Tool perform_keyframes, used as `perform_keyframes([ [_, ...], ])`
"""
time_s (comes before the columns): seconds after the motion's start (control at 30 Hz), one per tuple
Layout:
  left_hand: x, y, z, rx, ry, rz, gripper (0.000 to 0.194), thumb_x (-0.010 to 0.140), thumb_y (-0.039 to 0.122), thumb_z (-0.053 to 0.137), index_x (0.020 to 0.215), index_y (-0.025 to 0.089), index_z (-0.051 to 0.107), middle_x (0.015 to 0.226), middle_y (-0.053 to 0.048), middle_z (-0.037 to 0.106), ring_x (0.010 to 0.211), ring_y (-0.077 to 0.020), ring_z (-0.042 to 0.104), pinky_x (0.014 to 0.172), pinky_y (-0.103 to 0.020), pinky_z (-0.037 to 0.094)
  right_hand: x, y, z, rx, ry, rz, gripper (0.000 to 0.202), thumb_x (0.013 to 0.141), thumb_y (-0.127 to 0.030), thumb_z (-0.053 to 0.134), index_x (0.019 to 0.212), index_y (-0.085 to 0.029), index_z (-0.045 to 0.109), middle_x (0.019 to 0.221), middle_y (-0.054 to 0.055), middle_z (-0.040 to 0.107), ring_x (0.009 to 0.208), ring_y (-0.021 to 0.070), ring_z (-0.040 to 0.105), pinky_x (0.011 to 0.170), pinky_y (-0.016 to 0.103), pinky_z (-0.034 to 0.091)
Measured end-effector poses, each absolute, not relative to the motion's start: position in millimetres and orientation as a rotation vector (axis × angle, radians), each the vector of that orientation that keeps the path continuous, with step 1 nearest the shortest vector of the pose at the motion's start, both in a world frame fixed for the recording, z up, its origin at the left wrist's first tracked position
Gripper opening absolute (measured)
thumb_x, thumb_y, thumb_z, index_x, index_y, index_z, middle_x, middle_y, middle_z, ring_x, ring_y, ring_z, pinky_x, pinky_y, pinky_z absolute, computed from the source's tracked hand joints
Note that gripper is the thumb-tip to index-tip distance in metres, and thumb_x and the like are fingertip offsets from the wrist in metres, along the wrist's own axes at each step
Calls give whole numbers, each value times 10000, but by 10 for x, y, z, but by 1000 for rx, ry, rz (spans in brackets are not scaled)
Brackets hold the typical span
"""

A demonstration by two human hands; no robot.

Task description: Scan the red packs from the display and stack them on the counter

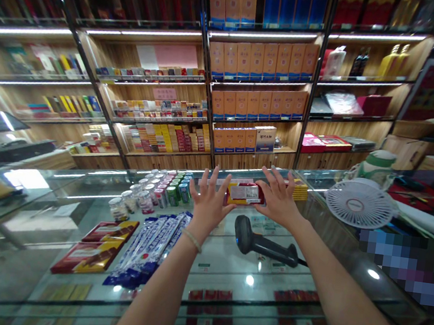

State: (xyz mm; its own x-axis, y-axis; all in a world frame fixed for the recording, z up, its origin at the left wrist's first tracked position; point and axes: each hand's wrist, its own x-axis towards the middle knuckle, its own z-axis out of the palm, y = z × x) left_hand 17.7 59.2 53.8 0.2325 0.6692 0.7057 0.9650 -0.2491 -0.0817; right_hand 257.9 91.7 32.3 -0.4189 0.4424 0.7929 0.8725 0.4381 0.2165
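Note:
My left hand [209, 201] is raised over the glass counter, fingers spread and a band around the wrist. Opposite it, my right hand [279, 198] is also open, its fingers stretched forward. Between the two lies a red and yellow chocolate bar packet [244, 193] with a white printed label facing up. Both thumbs are close to its near corners; whether they touch it I cannot tell. Nearer to me a black barcode scanner [264, 246] lies on its side. Left of my left wrist are blue and white packets [149, 249] and red and yellow chocolate bars [96, 248].
Rows of small cans and jars [157, 189] stand beyond the packets. Yellow packs [300, 189] sit behind my right hand. A white fan [359, 202] and a green-lidded bottle [376, 165] occupy the right side. Shelves of boxes [254, 106] line the wall.

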Motion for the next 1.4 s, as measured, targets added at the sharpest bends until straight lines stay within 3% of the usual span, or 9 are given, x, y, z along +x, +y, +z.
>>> perform_keyframes([
  [0.1,166,614,498,-2003,-1469,-747,975,682,537,880,1538,365,446,1710,-124,254,1572,-427,179,1231,-696,-47,2559,909,317,-1088,-2032,-848,561,842,-477,700,1295,-167,586,1632,194,364,1539,383,218,1241,661,8],
  [0.43,153,589,492,-2047,-1472,-741,739,713,406,877,1385,347,576,1703,-111,279,1588,-383,160,1240,-698,-55,2499,864,321,-1102,-2069,-771,576,853,-480,688,1324,-170,571,1648,186,341,1549,369,194,1245,655,-26],
  [0.8,111,564,521,-2023,-1526,-761,739,694,414,894,1363,346,590,1697,-112,295,1578,-384,184,1237,-700,-22,2366,795,531,-1144,-2181,-791,595,860,-431,719,1361,-147,571,1662,194,320,1543,381,222,1244,668,22],
  [1.17,97,570,512,-2027,-1528,-840,724,682,385,906,1341,353,609,1704,-117,271,1572,-398,199,1232,-705,6,2445,192,395,-1351,-2160,-620,680,996,-556,464,1582,-226,362,1703,165,233,1582,353,135,1237,626,133],
  [1.3,99,568,512,-2022,-1530,-832,716,694,373,897,1347,356,606,1710,-107,257,1573,-396,199,1238,-697,11,2491,-53,191,-1377,-2222,-561,762,958,-613,509,1594,-226,345,1712,173,198,1589,367,96,1226,658,145],
  [1.4,100,569,509,-2041,-1530,-836,734,686,363,903,1356,359,601,1710,-105,258,1571,-403,200,1235,-705,12,2508,-166,100,-1383,-2301,-496,790,899,-643,592,1538,-205,440,1712,191,182,1585,389,105,1214,687,155],
])
